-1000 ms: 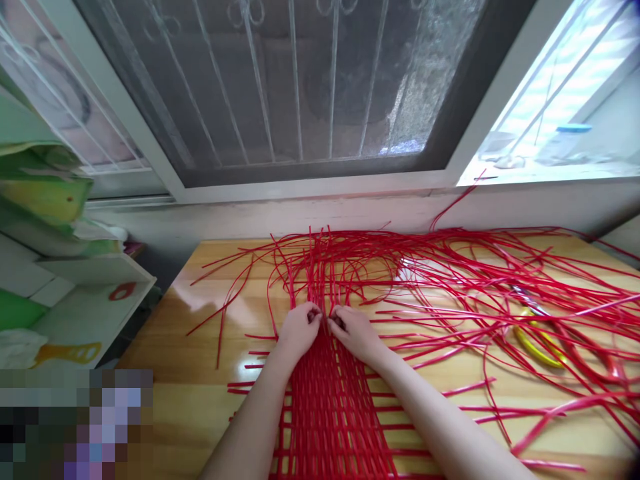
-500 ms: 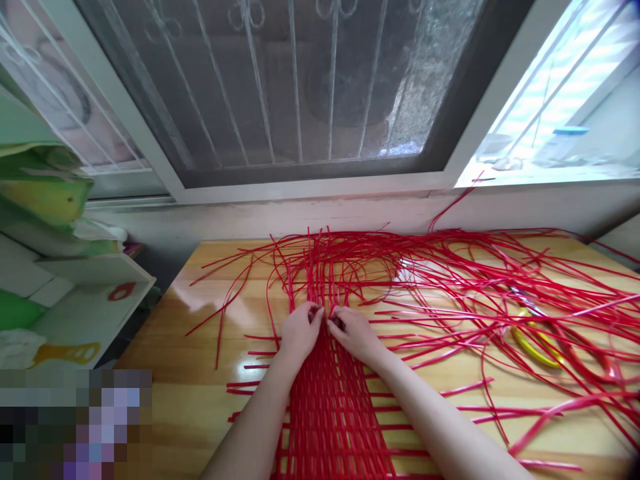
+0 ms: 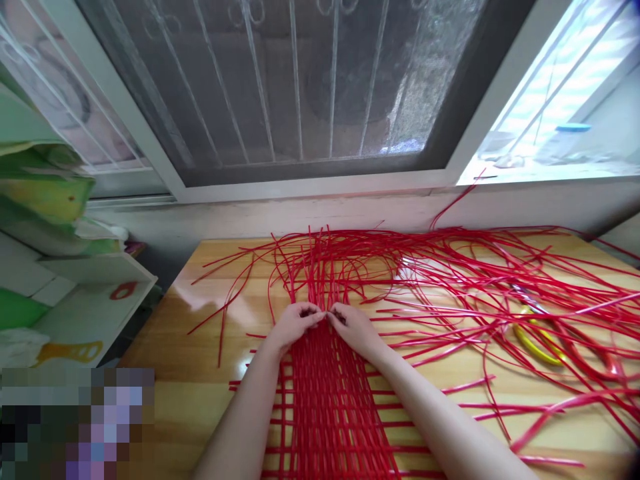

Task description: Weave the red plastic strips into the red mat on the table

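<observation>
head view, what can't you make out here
Head view: what, if anything, the left hand and right hand pinch; they cover it.
Head view: near end of the woven red mat; bottom edge cuts it off.
Head view: what tool the yellow handle belongs to; loose red strips cross it.
Head view: lower left; a pixelated patch hides it.

Both forearms (image 3: 253, 400) extended, fingers (image 3: 310, 309) curled, close together
</observation>
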A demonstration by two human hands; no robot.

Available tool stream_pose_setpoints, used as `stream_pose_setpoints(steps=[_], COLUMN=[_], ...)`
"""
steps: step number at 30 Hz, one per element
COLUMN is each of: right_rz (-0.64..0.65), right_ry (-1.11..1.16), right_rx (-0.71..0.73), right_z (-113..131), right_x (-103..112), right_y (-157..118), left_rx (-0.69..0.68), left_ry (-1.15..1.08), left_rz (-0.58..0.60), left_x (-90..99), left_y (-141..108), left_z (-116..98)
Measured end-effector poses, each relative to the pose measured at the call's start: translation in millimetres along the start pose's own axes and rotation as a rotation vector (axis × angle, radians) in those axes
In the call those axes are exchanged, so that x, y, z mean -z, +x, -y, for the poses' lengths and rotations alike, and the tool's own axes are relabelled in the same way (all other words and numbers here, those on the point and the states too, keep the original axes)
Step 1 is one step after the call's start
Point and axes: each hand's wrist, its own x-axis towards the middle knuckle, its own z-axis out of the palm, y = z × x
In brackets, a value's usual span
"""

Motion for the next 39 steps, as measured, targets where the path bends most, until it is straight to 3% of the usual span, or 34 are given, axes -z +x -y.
stream_pose_setpoints(steps=[2,4,10,15,21,24,32,39], right_rz=[0.009,0.015,0.029,0.036,-0.084,-0.072,-0.038,-0.044], right_ry=[-0.008,-0.014,-0.033,0.011,0.002,0.005,-0.036,0.067], right_rx=[-0.005,-0.004,0.017,0.128,0.229,0.285,0.143,0.101], right_z=[1,2,0,-2,13,17,7,6], right_x=[-2,-3,-1,4,10,6,-6,-5], right_y=[1,0,-1,-5,-15,-13,-2,-3], left_rx=[-0.049,-0.07,-0.062,-0.021,-0.072,-0.066,0.09,0.162], left_ry=[-0.158,-0.212,-0.288,-0.279,-0.287,-0.272,-0.201,0.024], left_rz=[0.113,0.149,0.085,-0.02,0.014,0.017,-0.044,-0.21], left_x=[6.6,10.1,6.5,3.7,7.6,8.8,5.1,-4.3], left_y=[-3,-5,0,4,2,2,7,11], left_z=[-1,-1,5,9,8,8,7,4])
